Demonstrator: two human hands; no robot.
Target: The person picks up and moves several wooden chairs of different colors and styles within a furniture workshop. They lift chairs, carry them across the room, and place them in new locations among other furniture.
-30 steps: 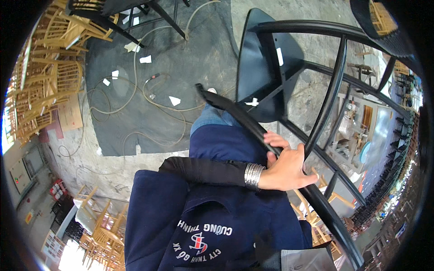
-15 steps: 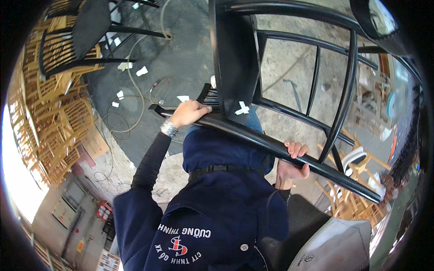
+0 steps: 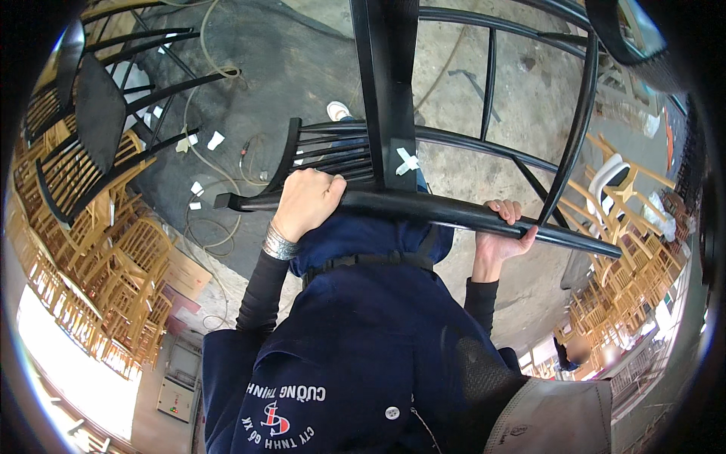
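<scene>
A glossy black wooden chair (image 3: 454, 214) lies sideways across the front of my body. Its long back post and leg run nearly level over my waist, and the seat stands on edge beyond it. My left hand (image 3: 306, 198) is closed over the post near the backrest spindles (image 3: 333, 151). Farther right, my right hand (image 3: 508, 227) wraps round the leg close to a curved stretcher (image 3: 576, 129), thumb on the near side and fingers over the top. A crossed piece of white tape (image 3: 407, 160) is stuck on the seat's edge area.
More black chairs (image 3: 100, 113) stand at the far left. Stacks of unpainted wooden chairs (image 3: 125, 265) line the left side, with others (image 3: 616, 295) at the right. A pale hose (image 3: 198, 144) curls over the dark floor mat among white scraps (image 3: 215, 140). Another person (image 3: 571, 353) shows at the lower right.
The chair has turned so its post lies more level, and more of the backrest spindles show. Both hands keep their hold. My view has shifted too.
</scene>
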